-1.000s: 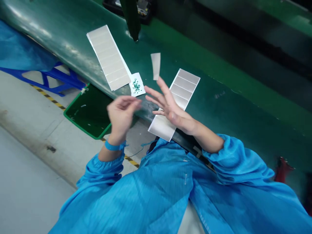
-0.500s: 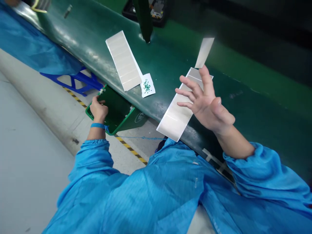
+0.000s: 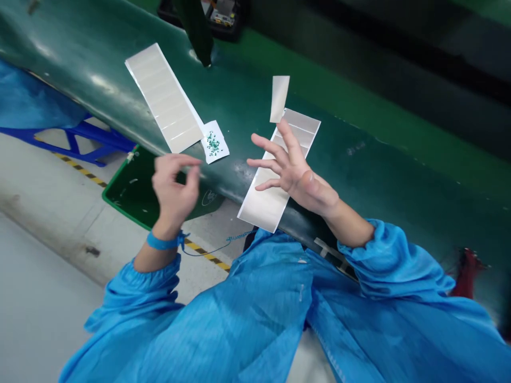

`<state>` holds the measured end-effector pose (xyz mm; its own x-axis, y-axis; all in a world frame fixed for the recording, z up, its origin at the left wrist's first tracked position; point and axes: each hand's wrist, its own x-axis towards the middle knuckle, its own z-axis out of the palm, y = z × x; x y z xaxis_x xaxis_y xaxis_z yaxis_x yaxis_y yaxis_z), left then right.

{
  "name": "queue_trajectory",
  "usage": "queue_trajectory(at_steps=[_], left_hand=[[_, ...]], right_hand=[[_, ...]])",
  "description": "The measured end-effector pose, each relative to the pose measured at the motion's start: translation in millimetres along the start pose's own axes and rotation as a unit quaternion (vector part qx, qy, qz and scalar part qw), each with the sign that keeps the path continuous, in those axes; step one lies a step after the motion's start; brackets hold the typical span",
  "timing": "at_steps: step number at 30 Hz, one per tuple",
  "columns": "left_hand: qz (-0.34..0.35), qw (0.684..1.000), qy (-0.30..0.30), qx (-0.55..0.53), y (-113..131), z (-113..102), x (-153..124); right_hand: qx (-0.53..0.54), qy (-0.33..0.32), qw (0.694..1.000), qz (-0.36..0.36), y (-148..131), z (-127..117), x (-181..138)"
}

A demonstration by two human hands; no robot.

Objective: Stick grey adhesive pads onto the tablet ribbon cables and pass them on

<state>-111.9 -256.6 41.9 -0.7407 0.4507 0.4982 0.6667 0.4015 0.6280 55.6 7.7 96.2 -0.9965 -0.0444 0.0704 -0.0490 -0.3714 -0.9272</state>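
My right hand [image 3: 297, 173] is held palm up over the table with its fingers spread. A pale rectangular label [image 3: 280, 98] stands up from its index fingertip, seemingly stuck there. Under that hand lies a long label sheet [image 3: 265, 205] with cross lines, its near end at the table edge. My left hand [image 3: 175, 186], wearing a blue wrist strap [image 3: 163, 242], is in front of the table edge, above the green bin. Its thumb and index finger are nearly together in a pinch; anything between them is too small or blurred to make out.
Another stack of label sheets [image 3: 165, 101] lies to the left, beside a white paper square [image 3: 215, 141] with small green bits. A green bin [image 3: 128, 191] stands below the table edge, near a blue stool [image 3: 75, 141]. A dark post [image 3: 195, 34] rises from the table [image 3: 371, 165].
My left hand has come up out of the green bin towards the table edge, fingers now pinched. My right hand stays spread with the label on its fingertip. The camera view has shifted.
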Motion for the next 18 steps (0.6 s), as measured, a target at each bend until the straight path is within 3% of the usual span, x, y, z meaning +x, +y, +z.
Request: queue_trajectory(at_steps=[3, 5, 7, 10, 13, 16, 18], left_hand=[[-0.042, 0.97, -0.17, -0.167, 62.0, 26.2, 2.9], [-0.058, 0.951, -0.225, -0.205, 78.5, 36.1, 14.6], [-0.065, 0.961, -0.19, -0.188, 71.1, 41.3, 39.5], [-0.082, 0.979, -0.117, -0.148, 34.2, 47.6, 95.2], [-0.069, 0.981, -0.15, -0.105, 5.7, 60.9, 143.5], [0.032, 0.98, -0.192, -0.043, 2.4, 86.5, 171.0], [0.095, 0.974, -0.203, 0.014, 5.6, 111.8, 189.5]], right_hand=[[-0.011, -0.001, 1.0, 0.004, 3.7, 6.8, 0.7], [-0.029, 0.014, 0.999, 0.002, 5.5, 4.9, 0.5], [-0.051, 0.046, 0.998, -0.012, 7.2, -5.6, 1.4], [-0.099, 0.132, 0.985, -0.058, 13.4, -37.2, 6.5], [-0.179, 0.236, 0.951, -0.091, 27.6, -77.7, 12.9], [-0.238, 0.318, 0.911, -0.113, 45.8, -109.5, 16.7], [-0.256, 0.335, 0.897, -0.131, 54.9, -119.8, 18.2]])
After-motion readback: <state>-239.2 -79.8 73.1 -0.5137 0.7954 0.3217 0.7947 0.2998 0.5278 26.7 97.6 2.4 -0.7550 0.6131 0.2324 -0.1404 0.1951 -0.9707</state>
